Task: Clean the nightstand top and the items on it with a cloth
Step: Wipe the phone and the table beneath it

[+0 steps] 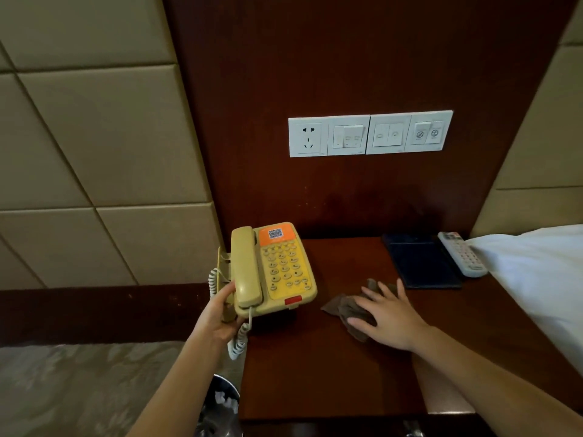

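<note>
A yellow corded telephone (277,269) with an orange label is tilted up at the left edge of the dark wooden nightstand (315,373). My left hand (219,313) grips its left side, under the handset. A crumpled brown cloth (347,307) lies on the nightstand top to the right of the phone. My right hand (386,313) presses flat on the cloth with fingers spread. A dark flat folder (419,263) and a white remote control (462,255) lie at the back right.
A white pillow (536,279) overhangs the nightstand's right side. A socket and switch panel (370,134) sits on the wooden wall behind. A bin with crumpled paper (220,405) stands on the floor at the left front. A padded beige headboard fills the left.
</note>
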Action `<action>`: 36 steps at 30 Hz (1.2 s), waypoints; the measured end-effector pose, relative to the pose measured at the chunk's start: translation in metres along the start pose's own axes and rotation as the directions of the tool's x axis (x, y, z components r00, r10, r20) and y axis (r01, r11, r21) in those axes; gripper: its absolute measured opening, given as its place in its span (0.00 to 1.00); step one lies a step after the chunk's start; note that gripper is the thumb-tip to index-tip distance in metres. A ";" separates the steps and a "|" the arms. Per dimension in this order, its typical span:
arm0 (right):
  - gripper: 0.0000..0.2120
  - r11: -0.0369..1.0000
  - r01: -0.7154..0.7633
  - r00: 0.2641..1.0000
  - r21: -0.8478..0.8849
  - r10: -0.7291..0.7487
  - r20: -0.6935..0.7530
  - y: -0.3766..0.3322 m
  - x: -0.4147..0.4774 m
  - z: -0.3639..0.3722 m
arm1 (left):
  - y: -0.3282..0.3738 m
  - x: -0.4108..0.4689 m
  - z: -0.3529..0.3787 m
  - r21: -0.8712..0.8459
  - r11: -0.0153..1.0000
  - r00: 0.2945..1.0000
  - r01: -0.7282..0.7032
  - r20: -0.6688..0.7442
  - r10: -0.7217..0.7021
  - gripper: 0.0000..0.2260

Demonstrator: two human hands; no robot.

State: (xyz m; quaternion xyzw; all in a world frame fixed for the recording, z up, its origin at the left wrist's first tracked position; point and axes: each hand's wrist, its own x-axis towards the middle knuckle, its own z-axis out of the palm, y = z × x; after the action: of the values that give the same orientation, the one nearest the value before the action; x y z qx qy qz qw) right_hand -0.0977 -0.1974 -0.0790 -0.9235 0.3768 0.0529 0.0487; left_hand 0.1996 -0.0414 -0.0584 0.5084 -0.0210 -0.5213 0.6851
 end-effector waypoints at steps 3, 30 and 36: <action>0.29 1.000 0.019 0.959 0.017 -0.013 -0.284 -0.012 0.025 -0.020 | 0.004 0.019 0.001 -0.009 1.000 1.000 0.024 0.018 -0.024 0.10; 0.10 0.249 -0.195 0.948 0.949 0.295 0.118 -0.046 0.110 -0.025 | 0.026 0.086 0.042 0.539 0.840 0.998 0.063 -0.013 -0.066 0.17; 0.12 0.343 -0.198 0.954 0.918 0.281 0.101 -0.049 0.114 -0.026 | 0.033 0.087 0.043 0.680 0.733 0.996 -0.023 -0.050 0.078 0.09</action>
State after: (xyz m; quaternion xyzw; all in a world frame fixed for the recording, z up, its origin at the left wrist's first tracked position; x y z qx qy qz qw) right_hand 0.0192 -0.2452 -0.0659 -0.6757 0.4748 -0.1932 0.5298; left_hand 0.2381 -0.1365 -0.0582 0.7416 -0.1975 -0.4392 0.4670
